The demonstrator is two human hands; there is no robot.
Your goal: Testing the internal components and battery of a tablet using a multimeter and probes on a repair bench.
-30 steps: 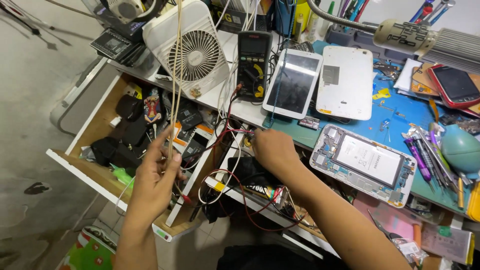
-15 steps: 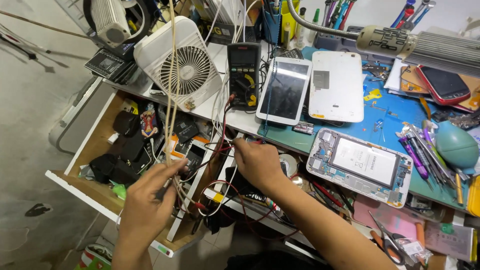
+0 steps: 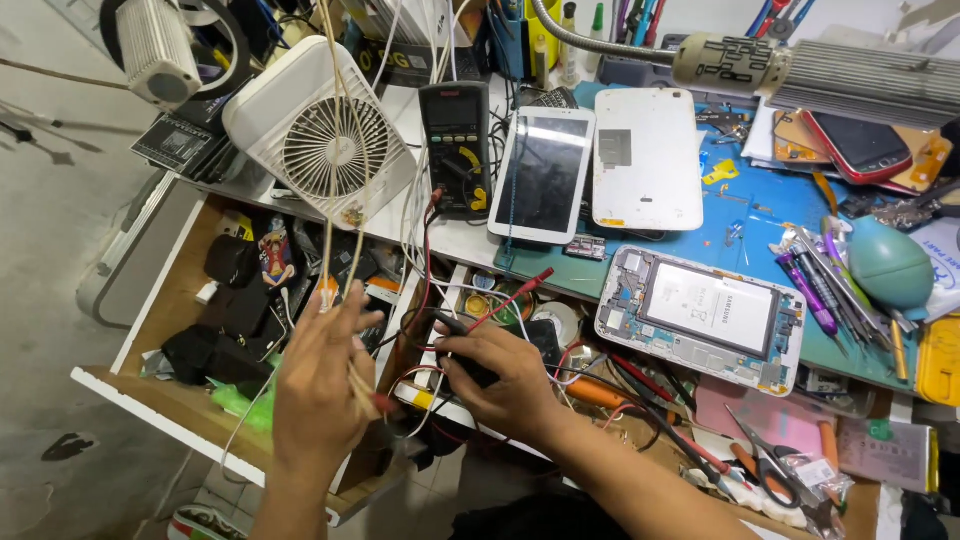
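left hand [image 3: 318, 390]: fingers closed round a bundle of pale cords [image 3: 328, 150] hanging from above; held taut over the open drawer [image 3: 150, 385]
right hand [image 3: 500, 375]: curled on a dark object, probably a black test probe [image 3: 455, 325]; grip partly hidden, hard to tell for sure
risk, snag: cords run across the white fan [image 3: 320, 140]; a tug could tip it off the edge
risk, tangle: red lead [image 3: 510, 297] and white wires cross at the drawers; pulling one could drag the multimeter [image 3: 455, 148]
risk, knock: forearm passes close to the opened tablet [image 3: 700, 320]; loose parts could scatter
count: hands 2; fan 1; multimeter 1; opened tablets 1; intact white tablet [image 3: 543, 172] 1; white back cover [image 3: 648, 158] 1; scissors [image 3: 775, 462] 1
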